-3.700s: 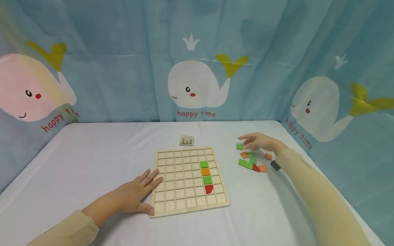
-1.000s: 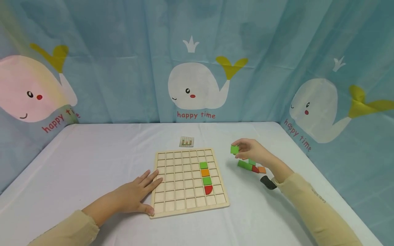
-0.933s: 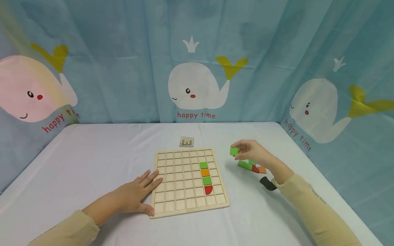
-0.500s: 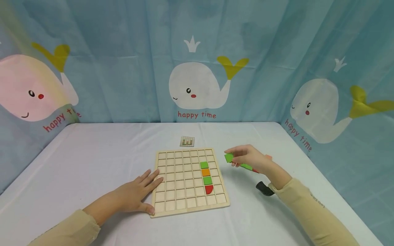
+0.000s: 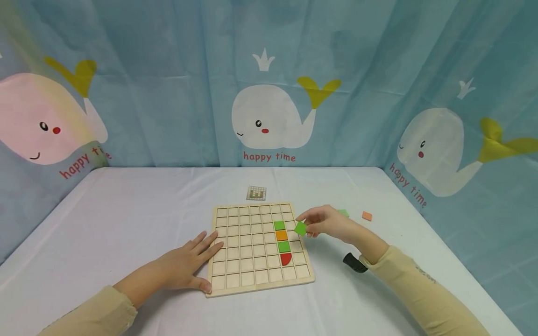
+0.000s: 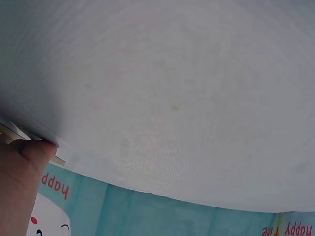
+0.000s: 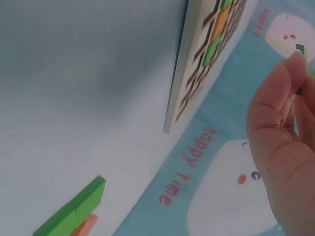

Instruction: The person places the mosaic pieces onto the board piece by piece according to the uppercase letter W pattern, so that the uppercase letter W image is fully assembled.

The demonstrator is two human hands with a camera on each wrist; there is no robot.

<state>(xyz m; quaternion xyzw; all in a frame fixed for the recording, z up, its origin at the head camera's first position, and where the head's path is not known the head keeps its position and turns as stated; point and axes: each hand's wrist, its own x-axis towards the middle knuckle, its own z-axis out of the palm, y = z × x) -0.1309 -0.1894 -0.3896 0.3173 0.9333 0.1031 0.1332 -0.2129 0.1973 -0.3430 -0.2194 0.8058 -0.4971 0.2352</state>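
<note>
A wooden grid board lies on the white table in the head view. Its one column of tiles runs from a green tile through an orange tile and a second green tile to a red quarter-round tile. My left hand rests with spread fingers on the board's left edge, the thumb near its front corner. Over the board's right edge, my right hand pinches a green square tile between thumb and fingers. In the right wrist view only this tile's narrow edge shows.
Behind the board lies a small pattern card. Right of the right hand are a loose green tile and an orange tile; the forearm hides others. A black object sits at the right wrist. Whale-print curtains surround the table.
The right hand has picked up the green tile that lay farthest left among the loose ones. It has carried it left and nearer, to the board's right edge. The left hand has stayed put.
</note>
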